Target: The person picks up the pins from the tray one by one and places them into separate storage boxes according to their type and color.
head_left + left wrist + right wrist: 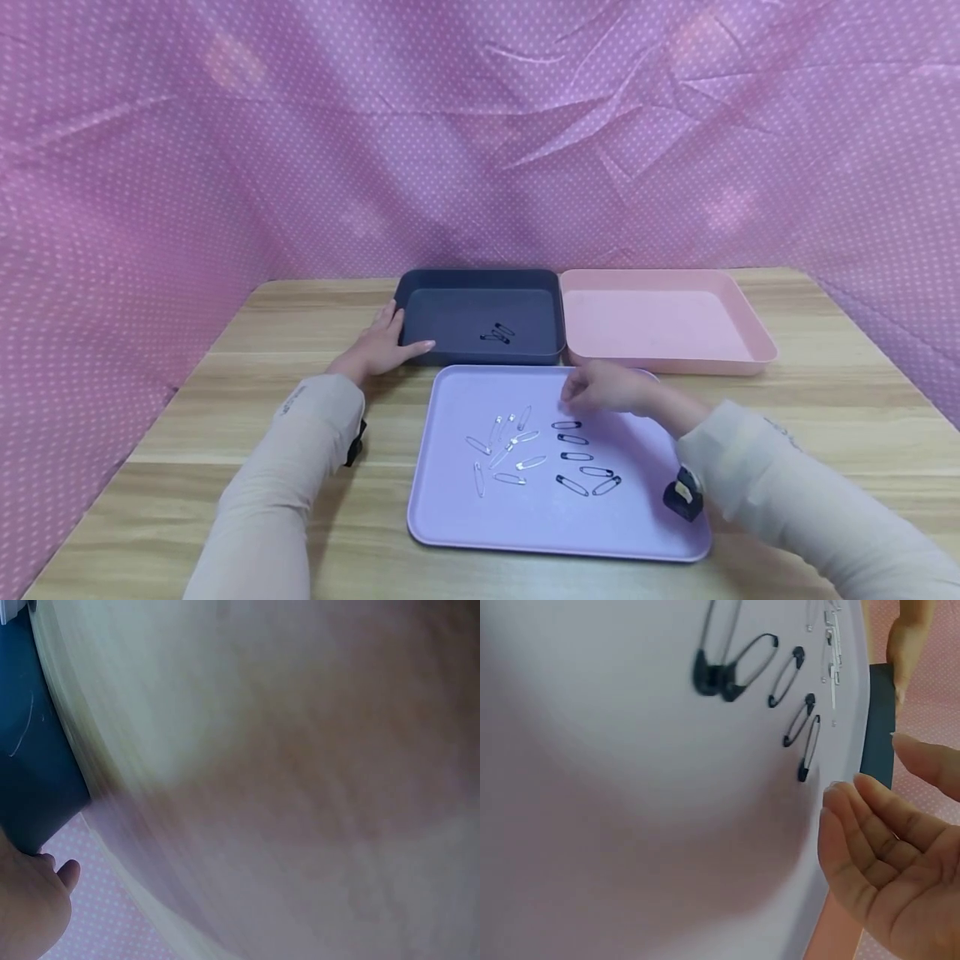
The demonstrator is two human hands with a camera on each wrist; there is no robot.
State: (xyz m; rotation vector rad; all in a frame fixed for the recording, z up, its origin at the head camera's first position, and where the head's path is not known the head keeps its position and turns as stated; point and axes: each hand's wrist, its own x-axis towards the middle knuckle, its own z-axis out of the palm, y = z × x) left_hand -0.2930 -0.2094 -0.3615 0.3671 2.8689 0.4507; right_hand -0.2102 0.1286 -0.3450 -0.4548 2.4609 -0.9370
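Lilac tray (480, 533) nearest holds black safety pins (576, 457), light, thin, slippery, best pinched mid-wire; right hand (600, 388) hovers just above them with loose empty fingers (862, 825), left hand (378, 346) rests flat on the dark tray (480, 279).

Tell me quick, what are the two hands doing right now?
Left hand: open, fingers resting on the corner of the dark blue tray.
Right hand: open and empty, hovering over the black safety pins on the purple tray.
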